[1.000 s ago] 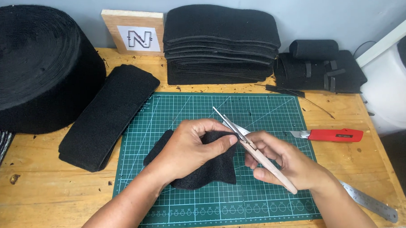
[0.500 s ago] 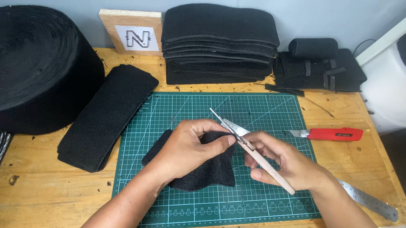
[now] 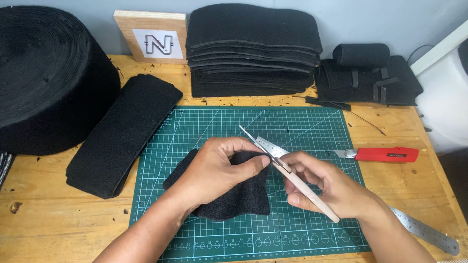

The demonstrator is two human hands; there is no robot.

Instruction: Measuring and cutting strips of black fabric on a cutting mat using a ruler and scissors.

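Note:
My left hand [image 3: 219, 165] pinches the edge of a small black felt piece [image 3: 236, 196] that lies folded on the green cutting mat [image 3: 305, 238]. A craft knife [image 3: 292, 177] with a pale wooden handle is gripped in my right hand [image 3: 326, 188]. Its thin blade points up and to the left, right beside my left thumb at the felt's upper edge. The part of the felt under my left hand is hidden.
A steel ruler [image 3: 421, 231] lies under my right wrist. A red utility knife [image 3: 382, 154] rests right of the mat. A big black felt roll [image 3: 35, 76], a flat felt strip [image 3: 122, 133], a felt stack [image 3: 252, 48], strapped felt rolls [image 3: 369, 72] and a wooden block [image 3: 155, 35] line the bench.
Both hands and the knife stay in nearly the same place; the blade tip has shifted only slightly against the felt's edge.

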